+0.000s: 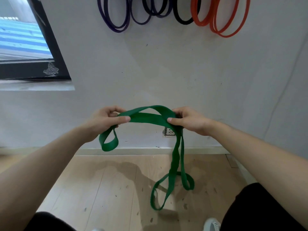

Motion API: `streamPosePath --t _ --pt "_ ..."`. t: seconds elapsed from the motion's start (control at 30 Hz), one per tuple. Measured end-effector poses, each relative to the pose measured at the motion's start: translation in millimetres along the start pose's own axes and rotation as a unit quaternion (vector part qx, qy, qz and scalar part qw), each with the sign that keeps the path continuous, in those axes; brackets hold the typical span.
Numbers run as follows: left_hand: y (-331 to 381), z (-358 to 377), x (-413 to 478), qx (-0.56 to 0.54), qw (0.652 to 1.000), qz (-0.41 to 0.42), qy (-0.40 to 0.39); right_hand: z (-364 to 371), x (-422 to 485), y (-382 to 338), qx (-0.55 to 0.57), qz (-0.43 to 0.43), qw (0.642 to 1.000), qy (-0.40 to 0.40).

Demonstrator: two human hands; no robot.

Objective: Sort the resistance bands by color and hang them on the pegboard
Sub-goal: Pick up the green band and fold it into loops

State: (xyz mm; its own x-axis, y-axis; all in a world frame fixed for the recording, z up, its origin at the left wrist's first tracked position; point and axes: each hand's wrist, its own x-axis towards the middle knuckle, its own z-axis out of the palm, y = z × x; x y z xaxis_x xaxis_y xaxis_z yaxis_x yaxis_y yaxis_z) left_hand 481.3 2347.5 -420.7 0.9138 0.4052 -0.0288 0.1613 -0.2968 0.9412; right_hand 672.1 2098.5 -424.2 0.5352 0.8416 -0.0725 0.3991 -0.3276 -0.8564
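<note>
Green rubber, flat and wide: the green band (146,116) is held up in front of the white wall (216,72), several strands bunched between my two hands. The left hand (106,120) pinches one end of the span, thumb on top and fingers curled behind, and a short loop droops just below it. The right hand (188,120) grips the other end the same way. Long loops hang from it toward the wooden floor (100,189); I cannot tell if the lowest touches. The hands are apart, each clamped on the band, and the strands cross between them.

Handling guess: light, floppy and stretchy, with no stiffness, so it sags and swings. It is probably grippy rather than slick, and not fragile. I'd take hold at the top of the gathered strands, leaving one open loop for a peg, and the crossing near the right hand needs shaking out first.

Room: the wall is bare above the hands. Purple bands (115,22), a black band (181,19) and orange bands (221,22) hang at the top edge, with their pegs out of frame, so a free spot for green is not visible. The dark window frame (55,52) sits well apart on the left. A wall socket (169,131) is behind the hanging strands. A shoe (211,225) is near the dangling loops, which is a snag risk.
</note>
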Motion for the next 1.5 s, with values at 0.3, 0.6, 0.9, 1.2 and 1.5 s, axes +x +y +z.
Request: streamPosePath --t 0.3,0.6,0.9,1.2,1.5 --pt "3.8 26.2 4.2 0.093 0.993 0.011 -0.073 10.5 -5.4 -16.5 -0.053 -0.049 0.997 -0.031" --pt "5.6 35.5 4.5 0.187 0.969 -0.017 -0.159 0.2 -12.5 -28.5 -0.063 -0.050 0.997 -0.021" --pt "9.9 35.3 -2.9 -0.004 0.967 -0.018 -0.255 -4.5 -17.0 -40.9 -0.029 -0.075 0.996 -0.035" --pt "24.9 58.1 -3.9 -0.031 0.991 0.066 -0.112 -6.0 -18.3 -27.1 -0.057 -0.063 0.995 -0.061" --pt "36.0 50.9 -8.7 0.014 0.991 0.119 -0.058 8.5 -13.4 -25.3 -0.115 -0.085 0.989 0.024"
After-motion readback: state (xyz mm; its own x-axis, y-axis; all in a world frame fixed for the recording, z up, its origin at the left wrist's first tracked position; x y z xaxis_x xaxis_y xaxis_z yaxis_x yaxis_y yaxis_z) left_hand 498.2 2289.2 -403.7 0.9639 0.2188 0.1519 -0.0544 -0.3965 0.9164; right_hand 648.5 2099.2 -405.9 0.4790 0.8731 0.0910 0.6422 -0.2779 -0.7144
